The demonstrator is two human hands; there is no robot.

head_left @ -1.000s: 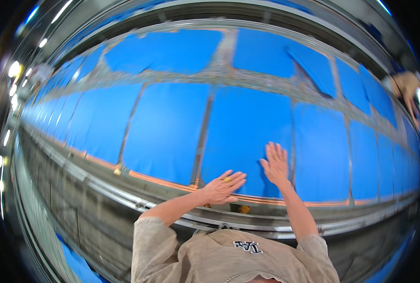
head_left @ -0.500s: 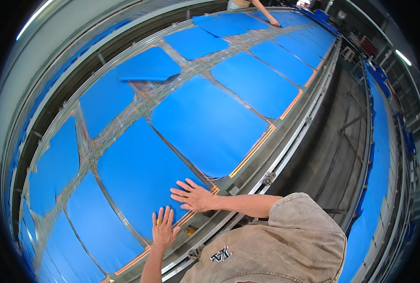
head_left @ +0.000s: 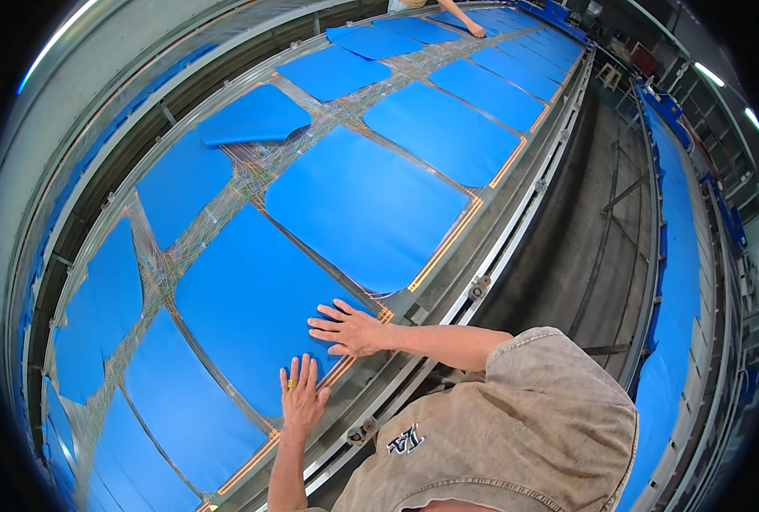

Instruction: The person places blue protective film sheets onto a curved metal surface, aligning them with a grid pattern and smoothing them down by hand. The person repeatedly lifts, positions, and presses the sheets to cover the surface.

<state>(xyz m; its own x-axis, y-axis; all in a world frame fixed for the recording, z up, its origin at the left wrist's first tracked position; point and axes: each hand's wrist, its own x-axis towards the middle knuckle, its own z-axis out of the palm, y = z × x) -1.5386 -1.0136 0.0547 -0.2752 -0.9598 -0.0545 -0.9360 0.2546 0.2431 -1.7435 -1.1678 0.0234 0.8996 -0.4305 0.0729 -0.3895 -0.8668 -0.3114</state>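
Both my palms lie flat near the close edge of a smooth blue sheet [head_left: 252, 290] on a long table. My right hand [head_left: 350, 330] has its fingers spread, pointing left across the sheet near its right corner. Closer to me and a little left, my left hand [head_left: 304, 397] rests with straight fingers pointing away; a yellow ring is on one finger. Neither hand holds anything. Orange lines [head_left: 338, 370] run along the table edge beside the sheet. A second blue sheet [head_left: 367, 205] lies just beyond, a narrow dark gap between the two.
Rows of blue sheets cover the table, with a line-marked strip [head_left: 247, 175] between rows. One far-row sheet [head_left: 256, 115] has a lifted, curled edge. A metal rail [head_left: 448, 320] borders my side. A co-worker's hand [head_left: 477, 31] touches the far end. Another blue-covered table [head_left: 678, 230] stands right.
The whole view has shifted slightly. My two hands stay flat on the same sheet, in nearly the same spots. The co-worker's hand is still at the far end.
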